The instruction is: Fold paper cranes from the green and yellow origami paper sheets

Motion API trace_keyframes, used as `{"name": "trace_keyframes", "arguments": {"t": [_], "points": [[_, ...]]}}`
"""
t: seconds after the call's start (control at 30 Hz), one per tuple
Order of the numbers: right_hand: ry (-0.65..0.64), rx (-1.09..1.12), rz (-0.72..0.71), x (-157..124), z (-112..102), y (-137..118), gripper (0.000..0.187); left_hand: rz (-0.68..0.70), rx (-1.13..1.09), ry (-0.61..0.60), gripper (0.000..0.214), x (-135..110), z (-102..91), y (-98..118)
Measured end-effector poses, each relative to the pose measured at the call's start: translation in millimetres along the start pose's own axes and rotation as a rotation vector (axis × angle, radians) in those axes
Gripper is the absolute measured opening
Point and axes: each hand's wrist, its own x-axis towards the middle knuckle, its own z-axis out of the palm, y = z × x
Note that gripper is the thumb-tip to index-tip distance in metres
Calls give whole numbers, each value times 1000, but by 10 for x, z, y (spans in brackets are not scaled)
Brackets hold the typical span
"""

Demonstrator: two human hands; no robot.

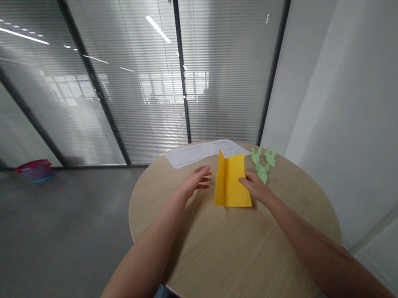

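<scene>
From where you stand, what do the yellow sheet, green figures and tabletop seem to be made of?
Yellow sheet: likely matt paper, from its thin edges and crease.
Green figures: probably folded matt paper, given their angular points.
Tabletop: pale, streaky grain, low sheen; wood or laminate, I can't tell.

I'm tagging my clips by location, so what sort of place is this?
Probably an office or meeting room: a dark-framed glass partition with slatted blinds, plus a round table with sheets of white paper.
</scene>
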Motion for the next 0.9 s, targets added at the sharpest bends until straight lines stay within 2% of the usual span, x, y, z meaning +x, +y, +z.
{"name": "trace_keyframes", "arguments": {"t": [0.13, 0.23, 0.37, 0.47, 0.53, 0.6, 0.67, 0.83, 0.9], "points": [[-6, 50, -9, -12, 2, -25, 18, 31, 18, -76, 63, -77, 36, 68], [5, 59, -17, -14, -1, -24, 17, 108, -5, -92, 62, -139, 74, 132], [30, 56, -30, -18, -5, -27, 18, 190, 120, -89, 58, -146, 129, 126], [52, 114, -6, -17, -13, -39, 21, 193, 221, -21, 35, -78, 160, 50], [84, 158, 4, -12, -23, -46, 24, 159, 270, 68, 19, -28, 150, 8], [129, 194, 12, -1, -34, -41, 27, 128, 273, 148, 16, 9, 107, -9], [163, 222, 37, 13, -42, -22, 30, 136, 225, 170, 17, 31, 35, -8], [160, 313, 138, 59, -30, 66, 32, 181, 34, 7, 27, 59, -149, -16], [153, 362, 126, 75, -12, 87, 32, 183, -7, -21, 30, 68, -187, -28]]}}
